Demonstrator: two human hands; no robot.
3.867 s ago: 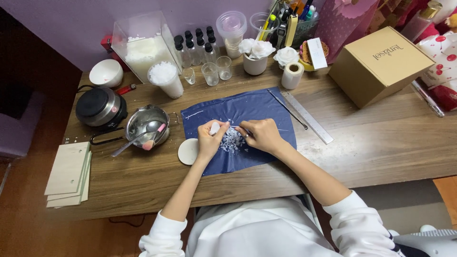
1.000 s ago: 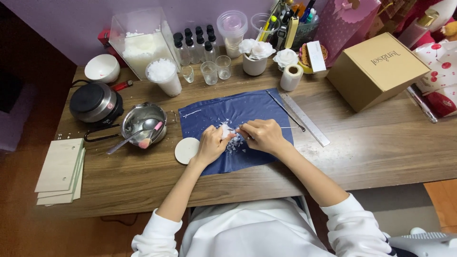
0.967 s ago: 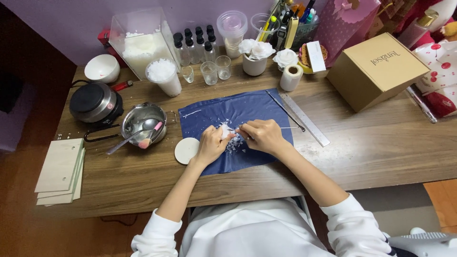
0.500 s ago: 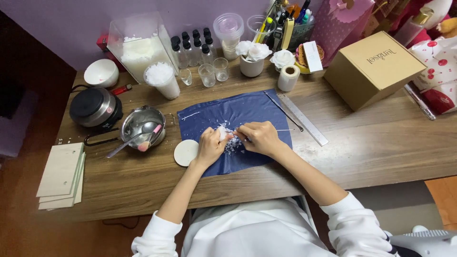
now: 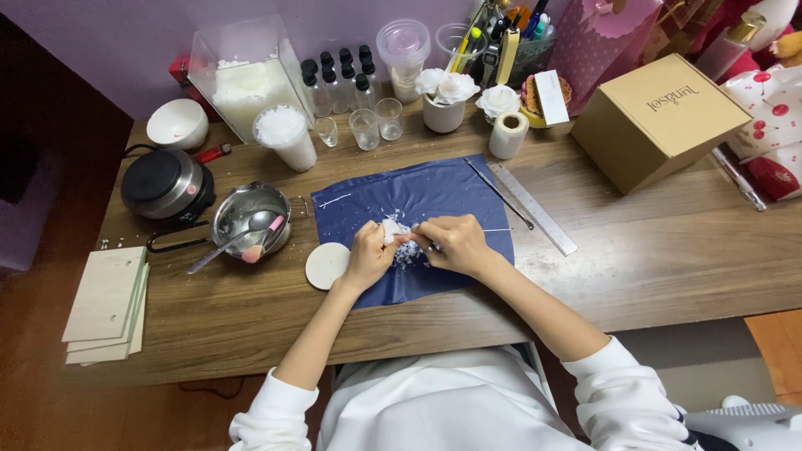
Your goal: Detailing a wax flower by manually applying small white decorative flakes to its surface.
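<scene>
Here both hands meet over the blue sheet [image 5: 418, 196] on the bench [image 5: 652, 259] — the left hand [image 5: 368, 255] pinches a small white piece [image 5: 390, 230], the right hand [image 5: 451, 244] grips a thin tool, among white crumbs [image 5: 408, 255].

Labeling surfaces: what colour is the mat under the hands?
Dark navy blue mat, flecked with white wax-like bits; the head view shows it clearly.

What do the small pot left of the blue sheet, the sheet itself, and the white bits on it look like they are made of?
The small pot looks like polished metal, probably steel: it shines and mirrors the light. The blue sheet seems thin plastic film, glossy and creased. The white bits between the left hand and right hand look waxy and flaky, perhaps wax; too small to be sure.
</scene>
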